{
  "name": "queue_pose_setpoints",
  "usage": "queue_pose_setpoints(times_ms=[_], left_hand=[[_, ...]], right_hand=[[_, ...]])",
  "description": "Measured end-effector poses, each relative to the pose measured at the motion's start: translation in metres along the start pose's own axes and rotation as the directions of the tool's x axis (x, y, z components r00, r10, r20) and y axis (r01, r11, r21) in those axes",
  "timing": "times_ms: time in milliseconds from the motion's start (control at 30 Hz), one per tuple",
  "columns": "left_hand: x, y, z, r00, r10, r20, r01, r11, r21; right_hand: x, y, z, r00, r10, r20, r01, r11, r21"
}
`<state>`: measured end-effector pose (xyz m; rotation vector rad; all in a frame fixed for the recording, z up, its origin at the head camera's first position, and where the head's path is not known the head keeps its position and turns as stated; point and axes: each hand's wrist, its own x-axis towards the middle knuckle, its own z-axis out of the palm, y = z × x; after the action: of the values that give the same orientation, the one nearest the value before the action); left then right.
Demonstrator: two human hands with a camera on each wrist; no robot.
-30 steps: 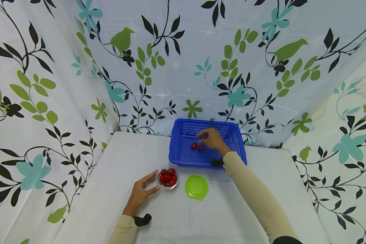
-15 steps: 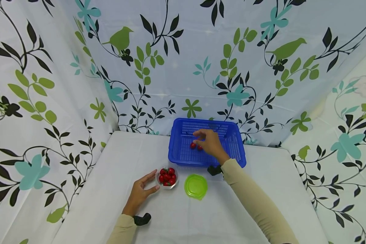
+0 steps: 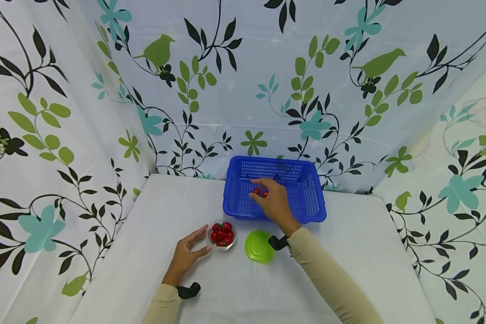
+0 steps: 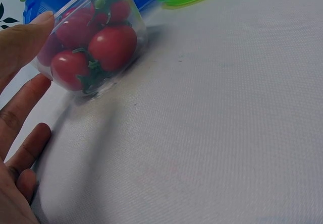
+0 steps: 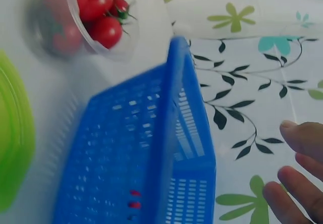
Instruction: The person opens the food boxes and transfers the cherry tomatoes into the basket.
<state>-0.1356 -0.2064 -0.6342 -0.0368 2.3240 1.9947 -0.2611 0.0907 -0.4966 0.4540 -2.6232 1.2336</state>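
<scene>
We found two red cherry tomatoes in the blue perforated plastic basket; we judged most remained in the small clear plastic cup. The right hand hovered over the basket, fingers loose and empty, while the left hand steadied the cup with relaxed fingers.

Red tomatoes in a clear cup; blue basket (latticed walls); lime-green lid; white desk; backdrop with green, teal, black leaves and birds.
</scene>
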Motion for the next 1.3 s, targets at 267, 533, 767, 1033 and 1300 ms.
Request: queue_pose_setpoints(times_ms=[267,533,767,1033,1300], left_hand=[[-0.001,0.003,0.001,1.0,0.0,-0.001,0.0,1.0,-0.001],[-0.001,0.004,0.002,1.0,0.007,0.0,-0.007,1.0,-0.004],[0.001,0.003,0.002,1.0,0.008,0.004,-0.008,1.0,-0.016],[0.001,0.0,0.001,1.0,-0.004,0.001,0.004,1.0,-0.008],[0.001,0.0,0.002,1.0,-0.005,-0.002,0.005,1.0,-0.018]], right_hand=[[-0.016,-0.001,0.014,0.983,-0.131,-0.126,0.13,0.991,-0.014],[-0.033,-0.006,0.027,0.981,-0.125,-0.147,0.128,0.992,0.013],[-0.047,-0.01,0.039,0.987,-0.088,-0.136,0.095,0.994,0.046],[-0.06,-0.011,0.053,0.987,-0.078,-0.138,0.087,0.994,0.061],[-0.072,-0.018,0.062,0.99,-0.051,-0.132,0.063,0.994,0.089]])
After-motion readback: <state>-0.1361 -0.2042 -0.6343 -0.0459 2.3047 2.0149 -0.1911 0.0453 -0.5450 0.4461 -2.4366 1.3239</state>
